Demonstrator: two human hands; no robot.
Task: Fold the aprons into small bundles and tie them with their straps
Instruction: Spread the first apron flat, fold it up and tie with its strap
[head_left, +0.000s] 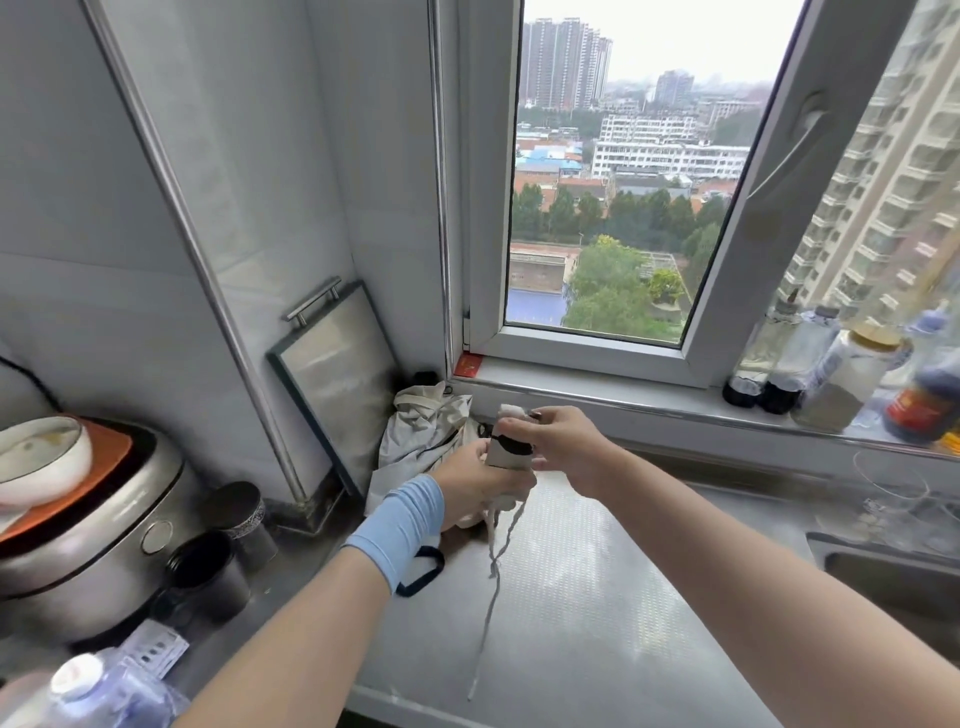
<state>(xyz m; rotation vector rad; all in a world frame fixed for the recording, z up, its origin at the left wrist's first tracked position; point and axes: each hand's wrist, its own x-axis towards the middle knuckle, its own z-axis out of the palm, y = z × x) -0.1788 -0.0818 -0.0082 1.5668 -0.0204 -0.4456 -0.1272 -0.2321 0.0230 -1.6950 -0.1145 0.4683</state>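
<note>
A small rolled apron bundle (508, 451), off-white with a black band round it, is held upright above the steel counter (597, 597). My left hand (470, 486) grips its lower part from the left. My right hand (563, 447) pinches its upper part from the right. Two pale straps (491, 582) hang twisted from the bundle down onto the counter. A black strap loop (423, 571) shows under my left wrist, which wears a blue cuff. Another crumpled off-white apron (423, 434) lies behind in the corner.
A framed board (337, 374) leans on the wall behind the apron. A rice cooker (83, 540) with a bowl on it and dark cups (208, 571) stand at the left. Bottles (810, 374) line the windowsill, and a sink (893, 577) lies at the right.
</note>
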